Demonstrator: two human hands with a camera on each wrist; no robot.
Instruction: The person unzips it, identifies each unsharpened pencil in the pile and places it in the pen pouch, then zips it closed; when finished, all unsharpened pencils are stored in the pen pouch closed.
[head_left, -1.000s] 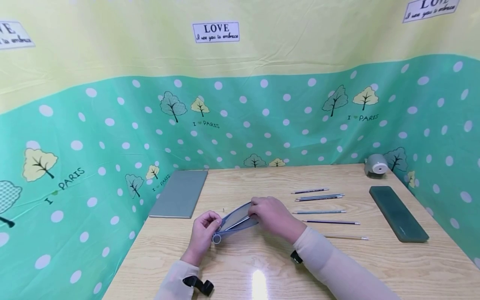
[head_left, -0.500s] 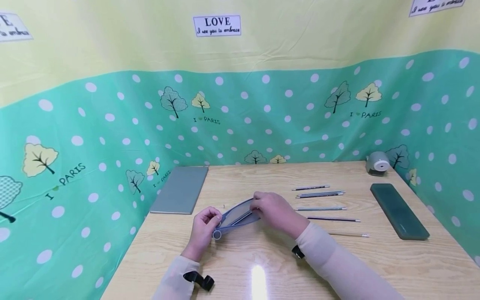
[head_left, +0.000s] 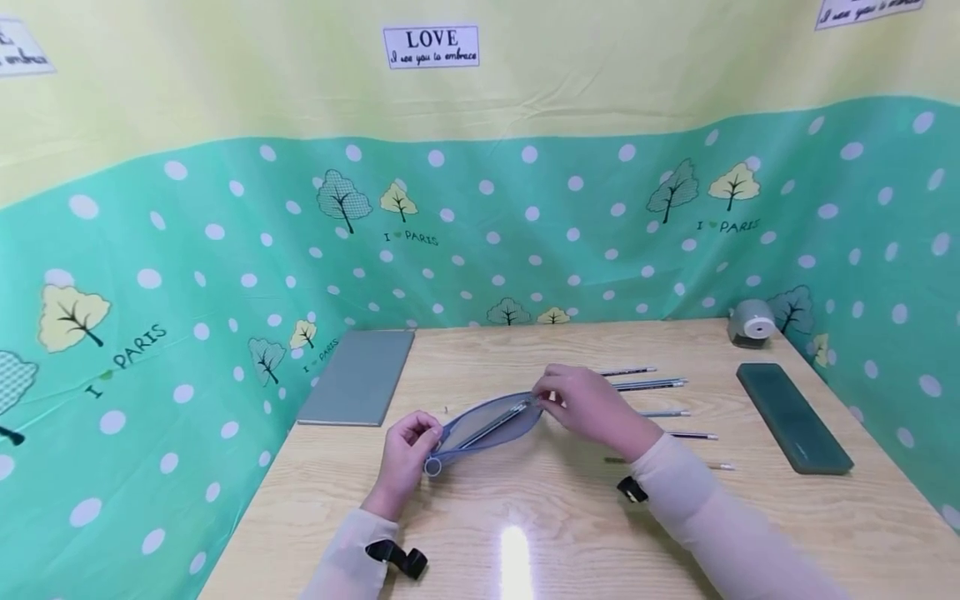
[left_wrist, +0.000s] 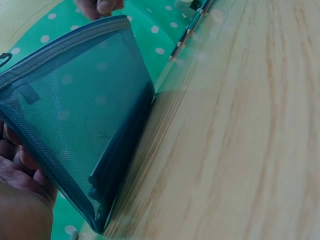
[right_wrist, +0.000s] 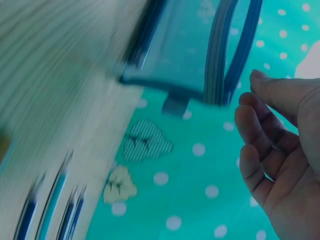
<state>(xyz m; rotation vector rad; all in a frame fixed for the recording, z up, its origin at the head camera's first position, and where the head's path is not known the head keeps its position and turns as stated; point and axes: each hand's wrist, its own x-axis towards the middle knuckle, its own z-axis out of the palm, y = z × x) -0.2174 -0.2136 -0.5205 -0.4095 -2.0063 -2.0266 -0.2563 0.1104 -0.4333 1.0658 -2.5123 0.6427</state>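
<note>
A blue mesh zip pouch (head_left: pixel 491 427) stands on the table, its zipped top gaping. Several pencils (head_left: pixel 487 427) lie inside it, seen as dark shapes along the bottom in the left wrist view. With fingers and thumb, my left hand (head_left: pixel 405 458) pinches the pouch's left end, beside the round zip ring (head_left: pixel 432 467). My right hand (head_left: pixel 588 404) is by the other end of the pouch. In the right wrist view its loosely bent fingers (right_wrist: pixel 247 122) are apart from the pouch (right_wrist: pixel 190 55) and hold nothing.
Several loose pencils (head_left: pixel 648 384) lie in rows beyond and under the right forearm. At the right is a dark green case (head_left: pixel 795 417), with a pencil sharpener (head_left: pixel 752 323) behind it. A grey notebook (head_left: pixel 358 377) lies at the back left. A patterned curtain (head_left: pixel 480 242) borders the table.
My right hand has moved right, out of the pouch's mouth to its right end. The pencil it held now lies in the pouch. My left hand keeps its grip.
</note>
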